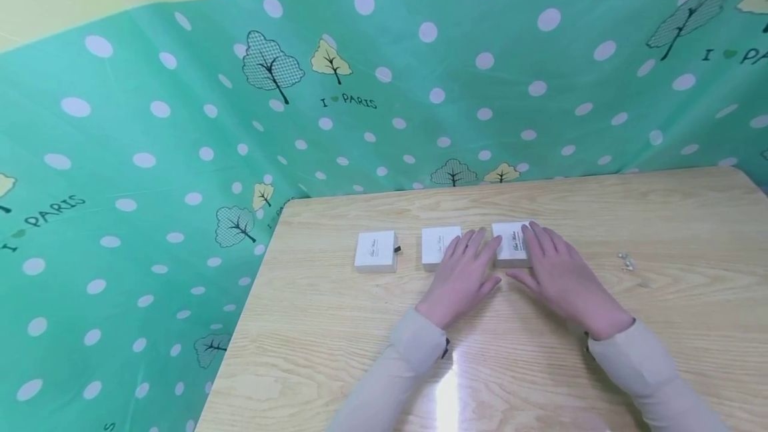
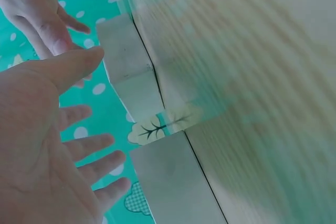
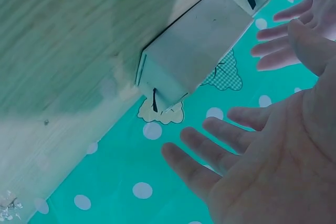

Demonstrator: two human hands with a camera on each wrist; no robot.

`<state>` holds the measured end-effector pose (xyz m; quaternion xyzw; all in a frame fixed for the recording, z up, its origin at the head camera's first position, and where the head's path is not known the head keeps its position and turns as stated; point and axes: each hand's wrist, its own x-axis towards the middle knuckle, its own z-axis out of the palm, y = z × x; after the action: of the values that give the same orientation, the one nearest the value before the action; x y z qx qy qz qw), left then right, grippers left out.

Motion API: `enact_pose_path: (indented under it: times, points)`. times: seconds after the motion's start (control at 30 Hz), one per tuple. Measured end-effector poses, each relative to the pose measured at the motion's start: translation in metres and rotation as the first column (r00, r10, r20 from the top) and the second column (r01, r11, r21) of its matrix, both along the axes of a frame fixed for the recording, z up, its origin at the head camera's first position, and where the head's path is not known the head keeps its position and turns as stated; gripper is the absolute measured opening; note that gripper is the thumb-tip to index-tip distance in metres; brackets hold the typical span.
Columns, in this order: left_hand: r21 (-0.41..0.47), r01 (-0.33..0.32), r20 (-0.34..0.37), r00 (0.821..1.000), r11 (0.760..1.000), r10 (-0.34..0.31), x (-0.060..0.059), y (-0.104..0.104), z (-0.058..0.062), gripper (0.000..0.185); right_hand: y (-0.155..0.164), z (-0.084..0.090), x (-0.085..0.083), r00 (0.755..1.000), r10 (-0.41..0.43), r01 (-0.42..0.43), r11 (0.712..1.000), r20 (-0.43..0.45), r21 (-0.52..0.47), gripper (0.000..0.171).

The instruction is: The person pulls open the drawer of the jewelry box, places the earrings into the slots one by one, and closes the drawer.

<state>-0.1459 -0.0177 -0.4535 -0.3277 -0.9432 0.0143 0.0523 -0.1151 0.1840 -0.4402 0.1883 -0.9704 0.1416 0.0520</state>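
Note:
Three small white boxes stand in a row on the wooden table (image 1: 600, 365): left box (image 1: 376, 251), middle box (image 1: 440, 245), right box (image 1: 511, 244). My left hand (image 1: 465, 275) lies flat with straight fingers reaching over the middle box's right edge. My right hand (image 1: 561, 272) is flat too, its fingertips at the right box's right side. In the left wrist view, the left hand (image 2: 47, 145) is spread beside the middle box (image 2: 173, 182) and right box (image 2: 128, 72). In the right wrist view, the right hand (image 3: 273, 161) is spread beside the right box (image 3: 194, 51). Neither hand holds anything.
A few tiny pale bits (image 1: 626, 261) lie on the table to the right of my right hand. A green dotted cloth (image 1: 180, 152) hangs behind and to the left of the table. The left box has a small black tab (image 1: 397, 249) on its right side.

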Motion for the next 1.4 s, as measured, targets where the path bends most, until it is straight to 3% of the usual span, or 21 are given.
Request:
enact_pose_path:
  times: [0.43,0.7,1.1,1.27,1.4]
  points:
    - [0.028,0.017,0.043,0.999,0.999,-0.018,-0.014,0.007,0.005,0.075,0.005,0.001,-0.011,1.0,-0.014,0.015,0.999,0.009,-0.033,0.089]
    - [0.092,0.03,0.094,0.995,0.995,-0.039,-0.023,0.013,0.006,0.07,0.01,-0.001,-0.02,0.999,-0.012,0.015,0.998,0.04,-0.054,0.093]
    - [0.09,0.013,0.152,0.988,0.996,-0.027,-0.027,0.02,0.006,0.07,0.009,0.001,-0.029,0.987,0.007,0.019,0.987,0.162,-0.159,0.099]
    - [0.09,0.01,0.145,0.989,0.996,-0.023,-0.028,0.023,0.006,0.071,0.01,0.003,-0.032,0.972,0.02,0.032,0.976,0.234,-0.215,0.102]
    - [0.098,0.003,0.152,0.988,0.995,-0.018,-0.03,0.026,0.006,0.072,0.009,0.006,-0.034,0.965,0.05,0.015,0.97,0.259,-0.244,0.096]
